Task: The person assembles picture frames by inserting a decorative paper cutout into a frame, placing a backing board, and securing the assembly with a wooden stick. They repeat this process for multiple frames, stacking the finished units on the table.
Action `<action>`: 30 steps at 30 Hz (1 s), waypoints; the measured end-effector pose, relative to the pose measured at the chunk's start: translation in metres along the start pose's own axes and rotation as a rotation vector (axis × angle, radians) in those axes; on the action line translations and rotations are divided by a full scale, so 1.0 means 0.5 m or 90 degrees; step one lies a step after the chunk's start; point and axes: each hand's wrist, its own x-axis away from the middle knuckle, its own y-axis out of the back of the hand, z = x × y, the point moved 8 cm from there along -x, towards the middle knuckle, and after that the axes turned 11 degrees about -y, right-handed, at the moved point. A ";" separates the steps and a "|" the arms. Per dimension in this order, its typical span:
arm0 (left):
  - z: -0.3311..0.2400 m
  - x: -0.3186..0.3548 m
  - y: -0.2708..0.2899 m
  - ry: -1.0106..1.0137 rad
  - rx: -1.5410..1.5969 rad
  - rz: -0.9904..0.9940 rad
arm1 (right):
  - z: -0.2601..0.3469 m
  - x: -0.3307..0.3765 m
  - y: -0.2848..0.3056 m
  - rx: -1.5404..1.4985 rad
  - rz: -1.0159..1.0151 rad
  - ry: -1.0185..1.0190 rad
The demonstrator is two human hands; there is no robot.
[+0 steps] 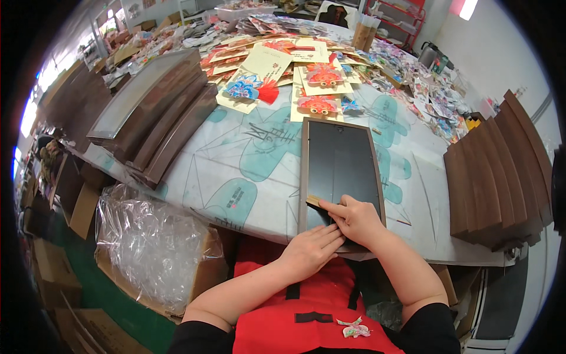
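Observation:
A brown picture frame (305, 171) lies face down in front of me, its black back panel (345, 153) upward. My left hand (311, 252) rests across the frame's near left corner, fingers stretched flat together, tips close to the other hand. Over the near part of the panel, my right hand (358, 221) points its index finger leftward. That fingertip meets a small tan strip (312, 200) beside the frame's left edge, and the hand seems to pinch it. A dark edge shows just below the strip. The right hand's other fingers are bent and partly hidden.
Brown frames are stacked at the left (159, 127) and right (489, 177). Beyond my frame lie cream cards (321, 97) with red and blue fish decorations. A patterned sheet (236, 159) covers the table. Below its left edge stands a carton (203, 265) with clear plastic wrap.

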 end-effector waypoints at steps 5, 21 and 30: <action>0.000 -0.002 -0.001 -0.002 -0.002 -0.004 | 0.010 0.011 -0.001 0.114 0.006 0.024; 0.000 -0.006 -0.002 0.004 -0.011 0.004 | -0.282 -0.029 0.094 -0.073 -0.042 -0.466; 0.005 -0.003 -0.009 0.004 0.008 0.006 | -0.282 -0.063 0.090 0.201 -0.136 -0.327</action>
